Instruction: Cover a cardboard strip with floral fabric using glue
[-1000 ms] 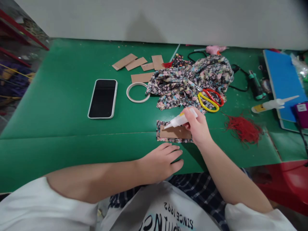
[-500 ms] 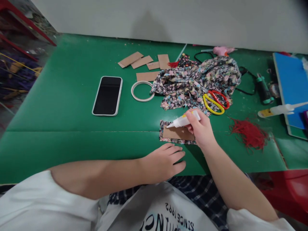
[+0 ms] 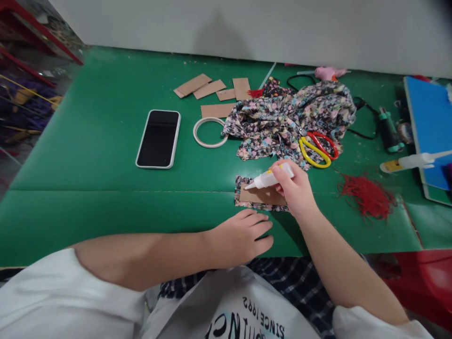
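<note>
My right hand [image 3: 294, 188] grips a small white glue bottle [image 3: 270, 177], tilted so its nozzle points down to the left. The nozzle tip is at the upper left corner of a brown cardboard rectangle [image 3: 259, 194]. That cardboard lies on a slightly larger strip of floral fabric [image 3: 239, 194], whose border shows around it; the right end is hidden by my right hand. Near the table's front edge, just below the strip, my left hand [image 3: 243, 238] rests with fingers apart and nothing in it.
Scissors [image 3: 318, 149] lie on crumpled floral fabric [image 3: 289, 117]. Around are cardboard pieces [image 3: 192, 85], a tape roll [image 3: 195, 136], a phone [image 3: 158, 139], red threads [image 3: 369, 195], another glue bottle [image 3: 406, 163], a pink glue gun [image 3: 328, 73] and a blue board [image 3: 429, 122].
The view has shifted very slightly. Both hands and the glue bottle hold nearly the same places, with the nozzle still at the cardboard's corner.
</note>
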Demonstrator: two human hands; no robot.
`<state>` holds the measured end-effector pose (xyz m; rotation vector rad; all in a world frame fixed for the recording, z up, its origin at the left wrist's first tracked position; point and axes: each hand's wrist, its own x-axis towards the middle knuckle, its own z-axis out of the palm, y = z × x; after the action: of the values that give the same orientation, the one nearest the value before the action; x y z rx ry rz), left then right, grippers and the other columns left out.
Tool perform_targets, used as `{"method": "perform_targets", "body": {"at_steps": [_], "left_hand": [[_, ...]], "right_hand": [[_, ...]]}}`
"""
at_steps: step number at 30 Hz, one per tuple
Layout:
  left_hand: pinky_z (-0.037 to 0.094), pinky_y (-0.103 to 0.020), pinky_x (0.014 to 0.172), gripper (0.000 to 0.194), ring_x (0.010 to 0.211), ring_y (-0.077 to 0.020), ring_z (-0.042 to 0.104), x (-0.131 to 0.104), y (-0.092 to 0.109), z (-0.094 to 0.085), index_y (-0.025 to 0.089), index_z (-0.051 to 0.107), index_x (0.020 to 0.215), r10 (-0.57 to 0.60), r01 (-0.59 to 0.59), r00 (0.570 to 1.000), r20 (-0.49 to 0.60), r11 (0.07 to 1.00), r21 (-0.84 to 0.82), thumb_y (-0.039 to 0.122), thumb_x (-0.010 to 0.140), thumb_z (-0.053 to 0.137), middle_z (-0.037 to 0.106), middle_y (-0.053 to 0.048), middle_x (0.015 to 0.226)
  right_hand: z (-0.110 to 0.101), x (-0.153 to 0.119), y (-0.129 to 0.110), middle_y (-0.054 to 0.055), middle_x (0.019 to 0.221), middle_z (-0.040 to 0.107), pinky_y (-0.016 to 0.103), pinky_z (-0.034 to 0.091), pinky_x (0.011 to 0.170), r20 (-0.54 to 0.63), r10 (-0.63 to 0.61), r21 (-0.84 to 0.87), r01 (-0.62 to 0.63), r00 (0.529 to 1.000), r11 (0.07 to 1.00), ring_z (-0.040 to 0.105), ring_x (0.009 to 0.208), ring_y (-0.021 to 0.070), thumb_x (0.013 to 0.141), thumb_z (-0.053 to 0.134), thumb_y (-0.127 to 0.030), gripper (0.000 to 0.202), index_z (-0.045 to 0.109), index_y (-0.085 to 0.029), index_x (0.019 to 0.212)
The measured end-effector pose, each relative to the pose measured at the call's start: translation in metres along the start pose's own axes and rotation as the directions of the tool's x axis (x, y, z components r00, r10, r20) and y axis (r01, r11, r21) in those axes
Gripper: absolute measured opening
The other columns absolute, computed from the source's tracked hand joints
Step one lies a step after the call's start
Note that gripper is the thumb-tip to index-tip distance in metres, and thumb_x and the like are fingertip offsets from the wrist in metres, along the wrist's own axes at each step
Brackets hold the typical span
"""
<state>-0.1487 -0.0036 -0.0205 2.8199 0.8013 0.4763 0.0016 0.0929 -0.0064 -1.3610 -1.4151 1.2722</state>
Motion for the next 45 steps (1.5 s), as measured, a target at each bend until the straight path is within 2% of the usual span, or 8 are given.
{"method": "perform_targets", "body": {"at_steps": [13,25,28,34,39,45], "left_hand": [[0.038,-0.039,0.092,0.019,0.108,-0.0242,0.051,0.001,0.0,-0.001,0.018,0.059,0.099,-0.001,0.001,1.0,0.006,1.0,0.002,0.018,0.086,0.045,0.057,-0.009,0.115],[0.038,-0.04,0.093,0.019,0.108,-0.0244,0.05,0.0,-0.001,0.0,0.018,0.058,0.1,-0.002,0.002,1.0,0.029,1.0,-0.004,0.019,0.087,0.045,0.057,-0.009,0.115],[0.038,-0.04,0.092,0.02,0.107,-0.0243,0.051,0.0,-0.001,-0.001,0.018,0.059,0.1,0.004,-0.004,1.0,0.024,1.0,-0.003,0.019,0.087,0.043,0.057,-0.009,0.114],[0.038,-0.042,0.095,0.02,0.108,-0.0236,0.051,0.0,-0.001,0.0,0.018,0.059,0.101,0.014,-0.014,1.0,0.002,0.999,0.036,0.019,0.088,0.043,0.058,-0.008,0.114],[0.036,-0.051,0.096,0.024,0.112,-0.0247,0.048,-0.005,0.005,0.002,0.018,0.056,0.106,0.008,-0.006,1.0,-0.011,0.994,0.11,0.018,0.089,0.04,0.057,-0.01,0.118],[0.035,-0.055,0.096,0.026,0.113,-0.0259,0.046,-0.007,0.011,0.002,0.02,0.055,0.109,-0.032,0.032,0.999,-0.002,0.991,0.13,0.017,0.088,0.04,0.057,-0.008,0.116]], "right_hand": [[0.001,-0.001,-0.001,-0.005,0.055,0.047,0.021,0.032,0.043,0.035,0.002,-0.015,-0.001,0.999,1.0,0.039,0.046,0.0073,0.07,0.062,-0.05,0.03,0.056,-0.021,0.071],[0.0,-0.001,-0.004,-0.005,0.052,0.044,0.022,0.032,0.044,0.063,-0.033,-0.134,0.041,0.997,0.99,0.04,0.046,0.0077,0.072,0.059,-0.052,0.032,0.054,-0.02,0.069],[-0.001,-0.003,-0.007,-0.005,0.052,0.046,0.022,0.033,0.045,0.059,-0.05,-0.211,0.061,0.997,0.976,0.041,0.047,0.0081,0.072,0.058,-0.052,0.033,0.054,-0.02,0.068],[0.003,-0.016,-0.02,-0.002,0.064,0.059,0.021,0.037,0.05,0.076,-0.235,-0.501,0.241,0.969,0.831,0.05,0.054,0.0096,0.07,0.061,-0.049,0.029,0.056,-0.02,0.072],[0.005,-0.023,-0.024,-0.002,0.065,0.063,0.02,0.04,0.051,0.158,-0.449,-0.588,0.449,0.88,0.673,0.055,0.054,0.0095,0.073,0.058,-0.047,0.027,0.055,-0.02,0.072],[0.006,-0.029,-0.028,-0.001,0.061,0.064,0.022,0.04,0.049,0.278,-0.536,-0.637,0.571,0.797,0.518,0.058,0.052,0.0109,0.073,0.058,-0.049,0.029,0.055,-0.02,0.072]]}}
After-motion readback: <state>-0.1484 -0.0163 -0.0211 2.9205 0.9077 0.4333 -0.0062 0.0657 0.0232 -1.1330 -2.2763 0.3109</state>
